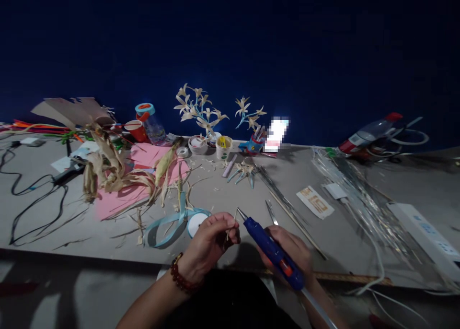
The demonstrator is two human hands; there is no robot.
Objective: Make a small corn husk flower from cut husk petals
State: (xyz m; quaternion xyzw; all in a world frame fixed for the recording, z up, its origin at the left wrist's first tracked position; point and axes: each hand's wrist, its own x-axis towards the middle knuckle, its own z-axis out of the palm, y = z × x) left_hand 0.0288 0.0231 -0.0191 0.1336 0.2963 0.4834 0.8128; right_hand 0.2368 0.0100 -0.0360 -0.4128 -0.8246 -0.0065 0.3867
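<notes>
My right hand (291, 247) is wrapped round a blue hot glue gun (271, 250), with a pale glue stick (318, 307) coming out of its back end. The gun's metal nozzle points up and left, close to the thin strip in my left hand. Fingertips of my left hand (215, 233) pinch that narrow, pale strip (235, 215), which looks like dried corn husk. Whether the nozzle touches it I cannot tell. By my left wrist lies a roll of light blue ribbon (197, 223). Small husk flowers on blue stems (246, 173) lie farther back.
Dried corn husks (108, 161) cover pink paper (122, 202) at left. Husk-flower branches (201, 111) stand at the back near a paper cup (224, 147). Scissors (272, 213), metal wires (283, 197), a power strip (424, 233) and a bottle (370, 132) are to the right.
</notes>
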